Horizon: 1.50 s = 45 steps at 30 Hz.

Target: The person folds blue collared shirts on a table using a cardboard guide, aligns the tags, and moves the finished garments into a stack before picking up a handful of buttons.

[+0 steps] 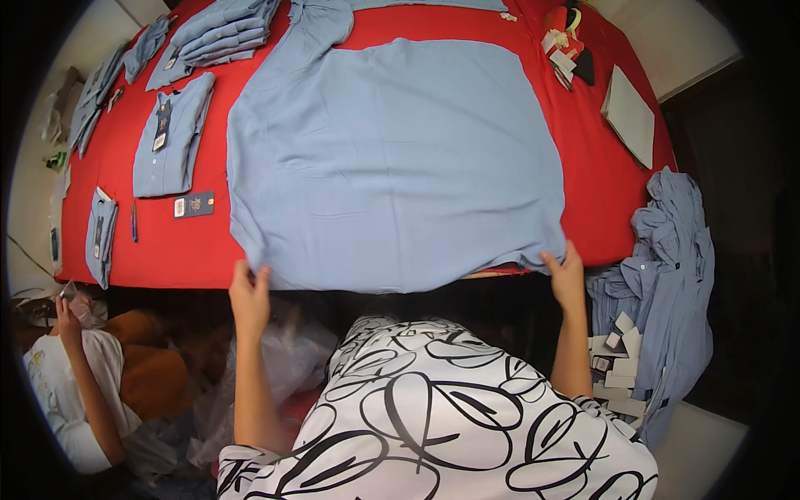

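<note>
While my left hand [249,293] and right hand [567,275] each pinch a hem corner of the blue shirt [392,167] spread flat on the red table [600,200], it seems light, limp cloth, best held at its corners. A dark tag [193,204] lies left; white cards [615,367] sit right.

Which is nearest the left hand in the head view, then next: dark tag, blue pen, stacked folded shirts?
From the left hand:
1. Dark tag, just up-left on the red table.
2. Blue pen, further left.
3. Stacked folded shirts, far corner.
</note>
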{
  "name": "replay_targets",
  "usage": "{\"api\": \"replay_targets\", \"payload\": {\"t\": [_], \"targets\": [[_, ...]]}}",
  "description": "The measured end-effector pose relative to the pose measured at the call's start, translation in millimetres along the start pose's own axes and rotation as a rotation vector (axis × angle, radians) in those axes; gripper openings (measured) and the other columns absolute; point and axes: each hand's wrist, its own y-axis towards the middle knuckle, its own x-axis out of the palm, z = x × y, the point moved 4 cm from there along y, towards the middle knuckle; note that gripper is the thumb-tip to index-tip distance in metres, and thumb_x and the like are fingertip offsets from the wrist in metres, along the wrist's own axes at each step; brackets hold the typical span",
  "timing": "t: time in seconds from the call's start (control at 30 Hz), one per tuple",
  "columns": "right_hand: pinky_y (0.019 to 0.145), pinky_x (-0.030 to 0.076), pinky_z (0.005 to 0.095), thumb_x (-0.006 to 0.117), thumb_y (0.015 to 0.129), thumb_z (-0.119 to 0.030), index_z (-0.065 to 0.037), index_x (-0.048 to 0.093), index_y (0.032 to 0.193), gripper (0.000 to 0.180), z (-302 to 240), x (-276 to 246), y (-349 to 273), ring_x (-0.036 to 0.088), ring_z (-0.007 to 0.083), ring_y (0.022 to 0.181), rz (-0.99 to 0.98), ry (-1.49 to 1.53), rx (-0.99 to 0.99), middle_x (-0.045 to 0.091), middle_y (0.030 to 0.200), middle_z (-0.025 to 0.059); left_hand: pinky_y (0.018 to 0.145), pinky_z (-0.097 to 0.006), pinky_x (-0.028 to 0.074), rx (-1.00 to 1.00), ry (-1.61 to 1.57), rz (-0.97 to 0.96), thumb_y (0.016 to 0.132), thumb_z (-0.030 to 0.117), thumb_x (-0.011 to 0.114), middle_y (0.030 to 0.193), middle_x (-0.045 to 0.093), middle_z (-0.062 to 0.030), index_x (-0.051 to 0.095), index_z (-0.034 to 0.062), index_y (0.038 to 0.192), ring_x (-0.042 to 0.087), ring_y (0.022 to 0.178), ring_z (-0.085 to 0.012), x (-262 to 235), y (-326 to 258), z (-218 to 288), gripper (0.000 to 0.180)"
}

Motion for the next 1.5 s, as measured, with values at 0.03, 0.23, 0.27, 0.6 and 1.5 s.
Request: {"api": "replay_targets", "payload": {"t": [0.03,0.23,0.27,0.6,1.5], "targets": [[0.086,0.046,0.035,0.073,0.081,-0.016,0.004,0.058,0.105,0.034,-5,-4,1,0.058,0.0216,0.094,-0.027,0.228,0.082,0.062,0.101,0.0112,0.064,-0.028,0.04,-0.122,-0.268,0.058,0.097,0.017,0.061,0.078,0.047,0.0006,0.047,0.0057,0.089,0.046,0.069,-0.011,-6,2,-3,0.02],[0.078,0.047,0.0313,0.074,0.077,-0.004,-0.001,0.054,0.109,0.038,43,-47,-16,0.057,0.0169,0.083,-0.217,-0.04,0.284,0.059,0.09,0.0056,0.062,-0.021,0.042,-0.202,-0.397,0.111,0.095,0.009,0.061,0.084,0.054,-0.0005,0.048,0.0045,0.117,0.048,0.07,-0.0032,-34,-18,-17,0.026],[0.078,0.047,0.0317,0.074,0.077,-0.005,-0.001,0.054,0.11,0.039,46,-47,-15,0.057,0.0175,0.083,-0.232,-0.214,0.336,0.058,0.089,0.0062,0.063,-0.022,0.043,-0.234,-0.309,0.049,0.094,0.008,0.062,0.086,0.055,-0.0017,0.048,0.0032,0.122,0.05,0.07,-0.0044,-32,-20,-12,0.031],[0.084,0.045,0.0384,0.069,0.083,-0.01,-0.004,0.067,0.103,0.021,-158,149,65,0.059,0.0291,0.089,-0.043,-0.118,-0.702,0.064,0.094,0.0094,0.086,-0.043,0.045,0.013,0.422,0.323,0.087,0.023,0.072,0.109,0.059,-0.0182,0.053,-0.0028,0.122,0.055,0.104,-0.034,-10,2,9,0.048],[0.073,0.049,0.038,0.066,0.086,-0.013,-0.003,0.069,0.092,0.011,-158,177,205,0.063,0.0295,0.085,0.344,-0.304,-0.671,0.066,0.091,0.0103,0.096,-0.042,0.042,0.142,0.308,0.383,0.093,0.018,0.06,0.12,0.057,-0.0176,0.06,0.0002,0.118,0.052,0.113,-0.0356,19,231,17,0.031]]}}
